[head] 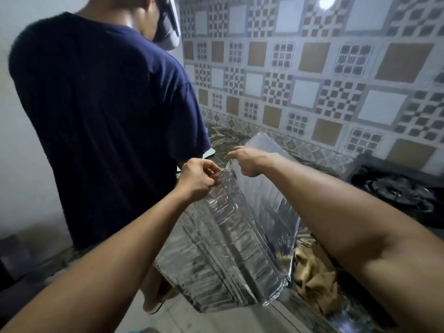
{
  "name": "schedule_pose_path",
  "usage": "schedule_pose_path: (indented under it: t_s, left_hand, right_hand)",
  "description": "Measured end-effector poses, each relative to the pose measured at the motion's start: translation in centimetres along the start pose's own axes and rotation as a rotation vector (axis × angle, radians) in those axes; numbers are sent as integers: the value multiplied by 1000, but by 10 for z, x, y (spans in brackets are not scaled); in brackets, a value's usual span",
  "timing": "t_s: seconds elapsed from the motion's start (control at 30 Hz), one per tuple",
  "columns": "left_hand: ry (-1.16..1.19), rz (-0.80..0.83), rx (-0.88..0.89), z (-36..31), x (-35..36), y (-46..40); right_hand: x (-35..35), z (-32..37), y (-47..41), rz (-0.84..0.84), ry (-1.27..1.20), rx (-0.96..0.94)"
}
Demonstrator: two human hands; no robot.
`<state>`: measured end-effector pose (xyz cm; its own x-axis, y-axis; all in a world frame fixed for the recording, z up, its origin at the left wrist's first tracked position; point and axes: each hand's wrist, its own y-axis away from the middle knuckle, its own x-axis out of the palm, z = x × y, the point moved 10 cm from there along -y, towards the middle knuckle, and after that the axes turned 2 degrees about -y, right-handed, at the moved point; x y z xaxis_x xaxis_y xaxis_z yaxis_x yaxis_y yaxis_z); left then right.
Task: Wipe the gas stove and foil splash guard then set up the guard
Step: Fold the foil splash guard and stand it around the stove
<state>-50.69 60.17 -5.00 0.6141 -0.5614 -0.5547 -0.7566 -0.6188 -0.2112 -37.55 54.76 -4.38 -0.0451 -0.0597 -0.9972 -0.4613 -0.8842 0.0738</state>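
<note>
The silver foil splash guard is folded into panels and held upright above the counter edge, in the middle of the head view. My left hand pinches the top edge of one panel. My right hand grips the top edge of the neighbouring panel, index finger pointing left. The black gas stove sits on the counter at the right, partly hidden by my right forearm. A tan cloth lies crumpled on the counter below that forearm, beside the guard's lower edge.
A person in a dark blue T-shirt stands close on the left with their back to me, nearly touching the guard. A patterned tiled wall rises behind the marbled counter. The pale floor shows below.
</note>
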Motion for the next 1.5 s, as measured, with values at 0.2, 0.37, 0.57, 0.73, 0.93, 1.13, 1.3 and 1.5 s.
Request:
schedule_pose_path:
  t_s: [0.2, 0.37, 0.57, 0.73, 0.93, 1.13, 1.3, 1.5]
  left_hand:
    - [-125, -67, 22, -15, -33, 7]
    - [-245, -91, -21, -14, -61, 13]
    - [-327, -22, -5, -43, -66, 0]
    - [-500, -103, -51, -58, -75, -4]
    - [-556, -142, -87, -63, -69, -8]
    - [-550, -121, -80, -62, -60, -11]
    - [-602, -110, -60, -61, -55, -12]
    - [-551, 137, -81, -52, -50, -14]
  right_hand:
    - [-43, -8, 3, -100, 64, -19]
    - [-71, 4, 10, -196, 96, -137]
    - [-96, 12, 26, -264, 40, -225]
    - [-101, 4, 35, -260, -165, -243]
    - [-102, 5, 45, -312, -265, -284]
    - [-102, 15, 48, -357, -287, -347]
    - [-98, 17, 47, -352, -295, -359]
    - [-99, 14, 40, -378, -240, -307]
